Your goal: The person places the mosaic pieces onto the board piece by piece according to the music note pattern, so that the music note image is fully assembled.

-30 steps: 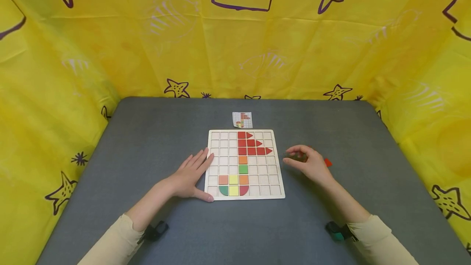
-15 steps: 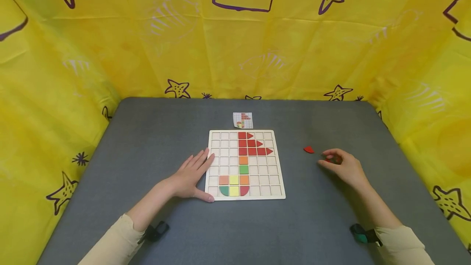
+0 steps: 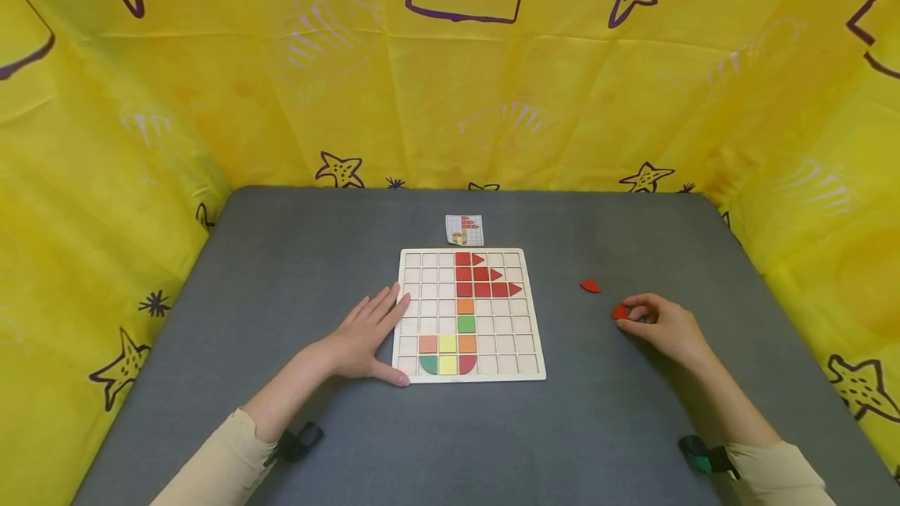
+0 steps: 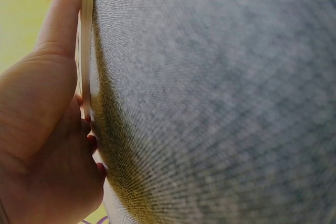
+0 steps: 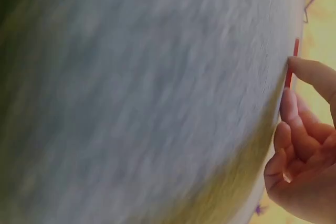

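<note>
A wooden grid board [image 3: 513, 338] lies mid-table with coloured tiles set in its cells: red squares and triangles at the top, a short orange and green column, and a block of yellow, orange, green and red pieces below. My left hand [image 3: 362, 338] rests spread on the board's left edge, and in the left wrist view its thumb lies along the rim [image 4: 87, 40]. Right of the board, my right hand [image 3: 664, 326] pinches a red tile [image 3: 619, 311] between thumb and fingertips, low at the tabletop. Part of that tile is hidden by the fingers.
Another red tile [image 3: 590, 286], quarter-round in shape, lies just beyond the right hand. Behind the board sits a small pattern card [image 3: 465, 230] with a curled corner. Yellow printed cloth [image 3: 450, 100] encloses the grey table [image 3: 316, 248] at the back and sides.
My right hand has moved right, away from the board's side, uncovering the quarter-round red tile, and now has the other red tile at its fingertips. The left hand stays put.
</note>
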Tool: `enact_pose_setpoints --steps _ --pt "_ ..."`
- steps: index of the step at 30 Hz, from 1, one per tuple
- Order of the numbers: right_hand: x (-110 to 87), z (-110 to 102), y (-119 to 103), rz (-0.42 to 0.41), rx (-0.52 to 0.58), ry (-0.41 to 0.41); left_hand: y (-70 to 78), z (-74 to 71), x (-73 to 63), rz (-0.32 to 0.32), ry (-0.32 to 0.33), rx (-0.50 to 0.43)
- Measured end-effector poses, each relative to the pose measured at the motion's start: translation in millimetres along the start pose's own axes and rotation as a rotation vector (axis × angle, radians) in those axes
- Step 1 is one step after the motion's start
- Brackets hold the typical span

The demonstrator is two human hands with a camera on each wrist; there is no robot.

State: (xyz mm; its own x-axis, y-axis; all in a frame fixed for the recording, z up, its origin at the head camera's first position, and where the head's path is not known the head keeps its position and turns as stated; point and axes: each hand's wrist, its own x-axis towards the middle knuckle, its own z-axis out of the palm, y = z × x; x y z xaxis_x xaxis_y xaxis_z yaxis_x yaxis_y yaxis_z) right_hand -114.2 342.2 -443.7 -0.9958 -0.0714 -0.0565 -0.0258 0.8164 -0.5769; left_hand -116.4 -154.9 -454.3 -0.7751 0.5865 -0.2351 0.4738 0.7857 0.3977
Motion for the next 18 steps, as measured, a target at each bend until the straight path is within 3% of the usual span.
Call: enact_pose_setpoints --steps 5,18 --pt "5.9 5 -11 -0.019 0.029 -0.048 -1.0 0.9 0.3 -0.005 -0.002 0.004" --pt "9.6 8 -13 -0.019 -0.048 -0.004 -0.2 -0.4 -0.1 -0.003 -0.002 -0.002"
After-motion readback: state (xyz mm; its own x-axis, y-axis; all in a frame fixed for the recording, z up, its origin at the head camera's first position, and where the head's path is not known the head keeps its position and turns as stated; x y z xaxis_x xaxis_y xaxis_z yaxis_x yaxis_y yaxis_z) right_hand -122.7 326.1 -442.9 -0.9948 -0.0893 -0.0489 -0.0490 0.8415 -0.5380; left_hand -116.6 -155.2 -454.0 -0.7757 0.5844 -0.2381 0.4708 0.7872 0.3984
